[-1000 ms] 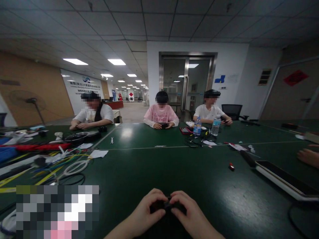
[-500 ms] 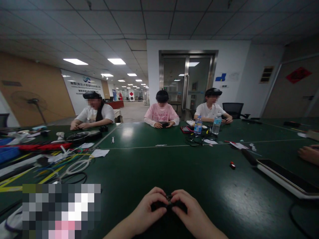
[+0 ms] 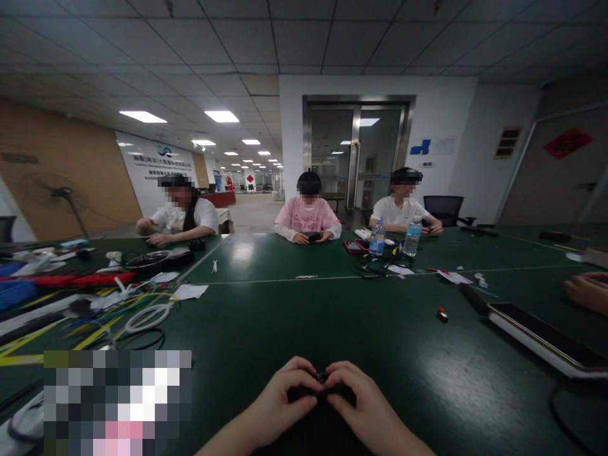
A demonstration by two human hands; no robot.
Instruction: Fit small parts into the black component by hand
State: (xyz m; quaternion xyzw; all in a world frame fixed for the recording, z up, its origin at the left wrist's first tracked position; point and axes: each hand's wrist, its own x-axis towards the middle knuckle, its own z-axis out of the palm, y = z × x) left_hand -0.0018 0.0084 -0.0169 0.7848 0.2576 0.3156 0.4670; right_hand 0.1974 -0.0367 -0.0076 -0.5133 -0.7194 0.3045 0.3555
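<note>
At the near middle of the table, my left hand and my right hand face each other with curled fingers. Between their fingertips is a small dark object, mostly covered by the fingers; its kind is too dark to make out. Each hand pinches one side of it with thumb and fingers. Both hands are low over the green tabletop.
Cables and tools clutter the left side. To the right lie a phone-like slab and a small red item. Bottles stand farther back. Several people sit around the table; one person's hand rests at far right.
My hands stay nearly still around the dark object. Across the table on the left, a person has lifted one hand. The hand at far right has shifted slightly.
</note>
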